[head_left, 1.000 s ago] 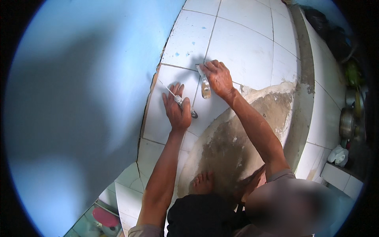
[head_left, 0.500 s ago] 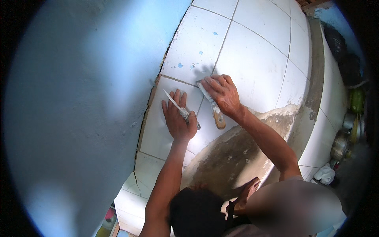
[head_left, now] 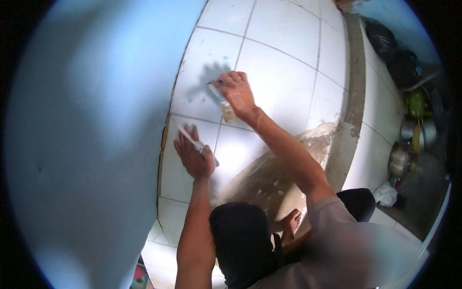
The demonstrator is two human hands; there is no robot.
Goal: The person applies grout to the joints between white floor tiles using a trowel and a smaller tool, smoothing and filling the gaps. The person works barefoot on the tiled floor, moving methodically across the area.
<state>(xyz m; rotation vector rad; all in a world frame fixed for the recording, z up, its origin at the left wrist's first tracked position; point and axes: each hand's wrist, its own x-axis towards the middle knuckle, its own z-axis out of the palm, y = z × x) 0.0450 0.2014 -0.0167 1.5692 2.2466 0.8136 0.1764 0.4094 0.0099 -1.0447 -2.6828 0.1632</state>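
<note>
My right hand [head_left: 237,92] grips a putty knife [head_left: 227,113] with a whitish, smeared blade and a light wooden handle end. Its blade tip is at a white tile [head_left: 274,62] close to some small blue paint specks [head_left: 225,58]. Nearer to me, my left hand [head_left: 195,163] rests with fingers spread on another tile beside the wall. Between its thumb and fingers it holds a knife-like tool [head_left: 189,137] with a narrow pale blade pointing away and a grey-white handle.
A blue wall [head_left: 106,120] rises on the left, with a dark gap along the tiles. Bare cement [head_left: 255,185] lies by my foot [head_left: 291,222]. Past a cement strip [head_left: 353,72] are black bags [head_left: 380,38], a metal pot [head_left: 398,159] and a white plastic bag [head_left: 386,194].
My right hand has moved the putty knife farther away, across the grout line onto the tile with blue specks. My left hand stays on its tile. The whole view has shifted.
</note>
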